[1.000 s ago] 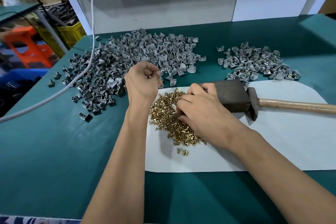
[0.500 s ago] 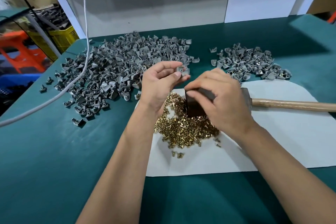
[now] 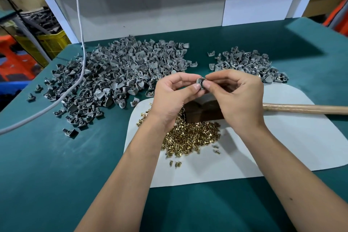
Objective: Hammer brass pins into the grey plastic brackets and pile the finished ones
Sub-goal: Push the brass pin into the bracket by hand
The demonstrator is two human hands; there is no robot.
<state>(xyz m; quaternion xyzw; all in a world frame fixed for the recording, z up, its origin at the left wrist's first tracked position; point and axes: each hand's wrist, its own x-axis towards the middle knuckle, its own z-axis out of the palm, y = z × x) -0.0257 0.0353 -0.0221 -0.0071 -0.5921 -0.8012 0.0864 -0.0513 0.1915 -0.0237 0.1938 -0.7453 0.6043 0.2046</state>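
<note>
**Head view: pin meets bracket above the hammer**

Head camera looks down on both hands raised over the middle of the tabletop (image 3: 56, 184). The left hand (image 3: 169, 98) pinches a single grey bracket (image 3: 200, 82) between thumb and curled fingers (image 3: 196, 86). Right up against it, the right hand (image 3: 239, 100) has thumb and forefinger closed together at the bracket's edge, presumably on a brass pin, though the pin itself is too small to make out. Neither hand has room for anything else.

Directly beneath them the hammer (image 3: 203, 112) lies on the white sheet (image 3: 282, 147), its wooden handle running off towards the right edge. The loose brass pins (image 3: 190, 137) are heaped on the sheet just in front of the hammer head. The big pile of unworked brackets (image 3: 116, 77) spreads across the back left of the tabletop; a smaller pile (image 3: 248, 64), likely the finished ones, sits at back right.

So this looks like the seating step, pin into hole, with the hammering not yet done. The risks? A pin this tiny can slip from the pinch and vanish into the brass heap below. Set crooked, it may bend or skip out under the blow. And the right hand must let go to take up the hammer, so a loosely seated pin could tip out in that gap. A white cable (image 3: 79, 43) hangs across the left pile, well apart from the hands.
</note>
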